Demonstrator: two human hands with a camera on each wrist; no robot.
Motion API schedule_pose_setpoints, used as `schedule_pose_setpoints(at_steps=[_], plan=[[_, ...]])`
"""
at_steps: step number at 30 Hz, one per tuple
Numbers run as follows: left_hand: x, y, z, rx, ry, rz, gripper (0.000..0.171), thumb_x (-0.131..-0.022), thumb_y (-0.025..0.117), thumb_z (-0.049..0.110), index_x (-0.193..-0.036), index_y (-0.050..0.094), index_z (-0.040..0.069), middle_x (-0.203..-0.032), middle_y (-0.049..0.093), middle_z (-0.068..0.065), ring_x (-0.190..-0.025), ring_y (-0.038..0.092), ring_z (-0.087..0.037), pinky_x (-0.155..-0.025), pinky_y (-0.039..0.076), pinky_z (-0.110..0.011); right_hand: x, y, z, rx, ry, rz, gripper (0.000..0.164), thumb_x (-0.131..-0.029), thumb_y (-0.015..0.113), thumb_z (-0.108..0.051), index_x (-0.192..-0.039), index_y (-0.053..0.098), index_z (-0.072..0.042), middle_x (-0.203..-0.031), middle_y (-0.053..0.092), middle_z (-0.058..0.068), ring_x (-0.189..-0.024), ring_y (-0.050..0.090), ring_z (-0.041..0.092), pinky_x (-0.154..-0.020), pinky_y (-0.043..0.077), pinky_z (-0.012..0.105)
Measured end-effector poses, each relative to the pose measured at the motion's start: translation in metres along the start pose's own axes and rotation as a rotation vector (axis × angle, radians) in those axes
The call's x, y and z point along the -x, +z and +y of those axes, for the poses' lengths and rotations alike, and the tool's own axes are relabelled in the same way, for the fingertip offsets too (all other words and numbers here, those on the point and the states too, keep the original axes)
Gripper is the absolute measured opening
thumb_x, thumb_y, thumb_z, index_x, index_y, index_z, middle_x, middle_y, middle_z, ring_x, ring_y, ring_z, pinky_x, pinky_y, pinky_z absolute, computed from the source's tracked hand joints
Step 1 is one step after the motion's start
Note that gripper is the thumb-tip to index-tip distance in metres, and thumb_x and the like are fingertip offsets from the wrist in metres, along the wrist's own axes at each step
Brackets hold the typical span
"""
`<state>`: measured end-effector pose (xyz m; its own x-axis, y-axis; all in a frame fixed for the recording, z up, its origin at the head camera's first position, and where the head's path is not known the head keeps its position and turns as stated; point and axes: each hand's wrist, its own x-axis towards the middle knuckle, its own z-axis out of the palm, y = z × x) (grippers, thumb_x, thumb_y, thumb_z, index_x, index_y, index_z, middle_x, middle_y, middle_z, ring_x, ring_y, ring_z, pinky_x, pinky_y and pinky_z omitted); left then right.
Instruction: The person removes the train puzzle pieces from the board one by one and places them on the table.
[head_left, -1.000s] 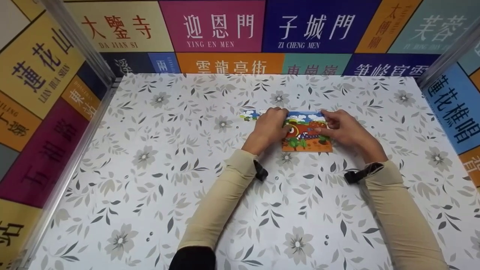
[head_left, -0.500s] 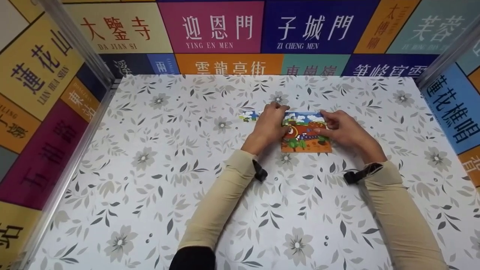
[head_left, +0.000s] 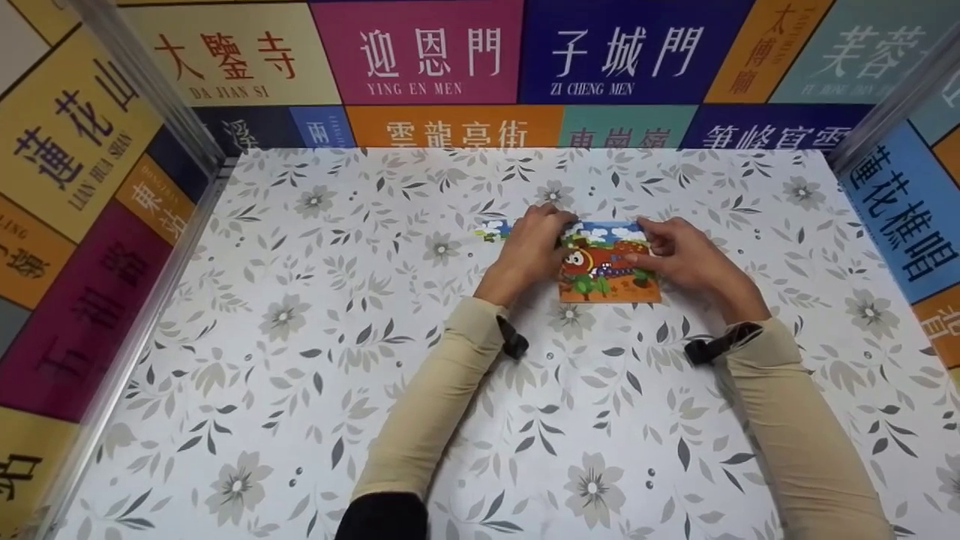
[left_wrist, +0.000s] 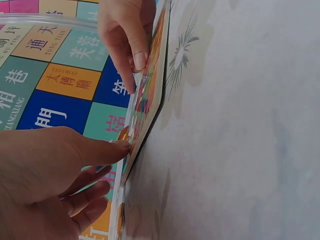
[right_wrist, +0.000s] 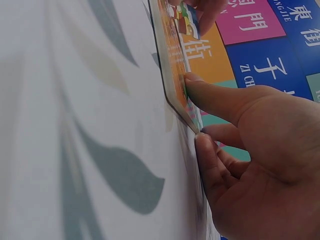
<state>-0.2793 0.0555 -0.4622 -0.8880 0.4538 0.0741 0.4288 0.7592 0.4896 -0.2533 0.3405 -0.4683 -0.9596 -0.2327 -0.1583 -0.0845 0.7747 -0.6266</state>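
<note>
A small jigsaw puzzle board [head_left: 611,294] with a cartoon picture of a red figure, blue sky and orange ground lies on the table. My right hand [head_left: 686,251] grips its right side, thumb [right_wrist: 215,97] on the picture and fingertips at the corner. Over the board's upper left is my left hand [head_left: 531,244]. In the right wrist view it pinches a colourful jigsaw piece [right_wrist: 189,22] with clouds and green on it. The left thumb [left_wrist: 107,150] is right at the board's edge in the left wrist view. Much of that piece is hidden by the fingers.
Left of my left hand, a cloud-and-grass puzzle part [head_left: 491,229] shows on the floral tabletop [head_left: 300,420]. Panels with large characters [head_left: 435,56] wall the table at the back and both sides. Black straps [head_left: 712,349] circle both wrists.
My left hand has shifted slightly, its thumb drawing back left so the cartoon's eyes and hat now show. The right hand keeps its grip, and the board stays nearly in place.
</note>
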Motion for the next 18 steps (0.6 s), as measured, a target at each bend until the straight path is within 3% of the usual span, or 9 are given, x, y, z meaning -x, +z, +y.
schedule_pose_setpoints(at_steps=[11,18], plan=[[0.002,0.000,-0.007,-0.083,0.059,0.042,0.047,-0.101,0.079,0.029,-0.145,0.069,0.017,-0.140,0.072,-0.004,-0.129,0.065,-0.024,-0.112,0.051,-0.043,0.000,0.000,0.000,-0.018,0.021,-0.005,0.083,-0.104,0.074,-0.043,-0.170,0.034,-0.015,-0.133,0.049,0.019,-0.118,0.048,0.032,-0.103,0.042,0.051],[0.007,-0.005,-0.019,-0.038,0.073,0.076,0.046,-0.101,0.078,0.026,-0.145,0.069,0.016,-0.141,0.073,-0.004,-0.131,0.065,-0.024,-0.114,0.051,-0.041,0.000,0.002,-0.003,0.011,0.010,0.002,0.082,-0.103,0.074,-0.043,-0.169,0.036,-0.012,-0.124,0.048,0.016,-0.111,0.046,0.029,-0.095,0.040,0.047]])
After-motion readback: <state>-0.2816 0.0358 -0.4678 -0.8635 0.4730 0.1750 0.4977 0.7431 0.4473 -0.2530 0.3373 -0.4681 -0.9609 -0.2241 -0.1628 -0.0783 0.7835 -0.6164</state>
